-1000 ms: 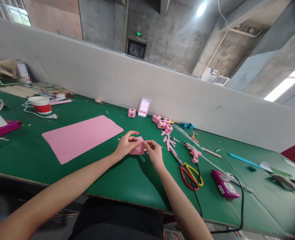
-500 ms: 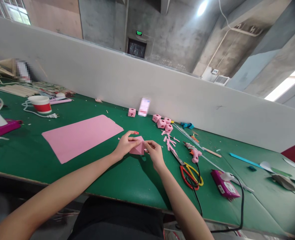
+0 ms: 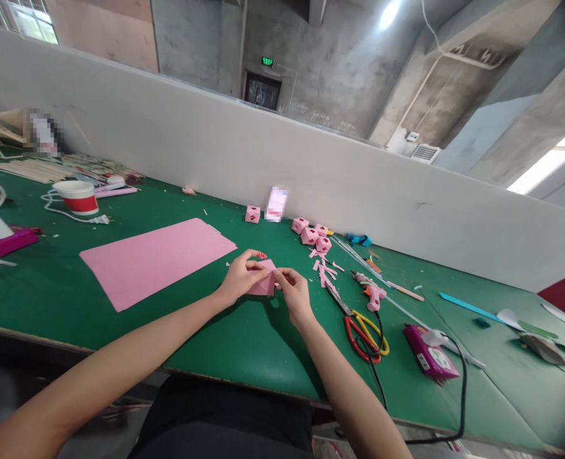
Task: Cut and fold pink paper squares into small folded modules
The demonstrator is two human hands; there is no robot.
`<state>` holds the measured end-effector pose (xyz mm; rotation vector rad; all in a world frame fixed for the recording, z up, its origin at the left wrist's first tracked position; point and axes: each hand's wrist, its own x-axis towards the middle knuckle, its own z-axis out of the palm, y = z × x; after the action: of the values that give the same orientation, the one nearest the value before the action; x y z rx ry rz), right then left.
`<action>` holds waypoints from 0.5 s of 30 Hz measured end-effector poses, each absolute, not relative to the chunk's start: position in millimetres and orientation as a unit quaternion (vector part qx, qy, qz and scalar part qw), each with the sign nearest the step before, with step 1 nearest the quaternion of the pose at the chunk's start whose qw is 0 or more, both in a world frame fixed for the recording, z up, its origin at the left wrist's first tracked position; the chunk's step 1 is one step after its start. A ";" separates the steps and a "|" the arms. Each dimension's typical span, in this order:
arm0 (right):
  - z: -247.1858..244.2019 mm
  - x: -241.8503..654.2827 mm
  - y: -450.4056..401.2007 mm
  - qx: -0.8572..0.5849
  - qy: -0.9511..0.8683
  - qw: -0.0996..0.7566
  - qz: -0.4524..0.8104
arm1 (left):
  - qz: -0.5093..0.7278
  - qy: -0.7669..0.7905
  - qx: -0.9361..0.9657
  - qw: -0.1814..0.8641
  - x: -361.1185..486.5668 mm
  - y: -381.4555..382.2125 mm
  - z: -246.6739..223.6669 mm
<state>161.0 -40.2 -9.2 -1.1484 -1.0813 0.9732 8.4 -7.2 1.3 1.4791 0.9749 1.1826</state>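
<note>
A folded piece of pink paper point(image 3: 264, 285) is held above the green table between my two hands. My left hand point(image 3: 239, 278) grips its left side, thumb on top, the fingers partly hidden behind it. At the upper right edge, my right hand point(image 3: 293, 290) pinches the paper between thumb and fingers. Left of my hands lies a large pink paper sheet point(image 3: 158, 262). Beyond my right hand sit several folded pink paper shapes point(image 3: 310, 236) with dark cut-outs, and one more pink shape point(image 3: 252, 214) stands apart to their left. Pink paper scraps point(image 3: 327, 273) lie close to them.
Scissors point(image 3: 359, 328) with red and yellow handles, a pink glue gun point(image 3: 372, 293) and a purple power strip point(image 3: 430, 354) with a black cord lie to the right. A paper cup point(image 3: 78, 198) and thin sticks point(image 3: 34, 171) are at the left. A grey partition point(image 3: 191, 134) borders the table point(image 3: 244, 357).
My right hand has shifted very slightly left at the paper's edge. Both hands keep their hold, and the things on the table stay where they were.
</note>
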 end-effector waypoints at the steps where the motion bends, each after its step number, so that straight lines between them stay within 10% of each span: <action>1: -10.6 159.9 -39.9 -0.492 -0.463 0.608 0.418 | 0.489 0.398 0.604 0.488 8.8 -7.1 1.2; 15: -14.5 155.3 -39.2 -0.458 -0.389 0.630 0.492 | 0.511 0.394 0.549 0.531 11.1 -8.5 4.6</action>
<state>155.3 -39.2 -14.5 -1.0499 -0.8912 1.1261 11.1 -8.5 4.6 1.3099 0.9412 1.2197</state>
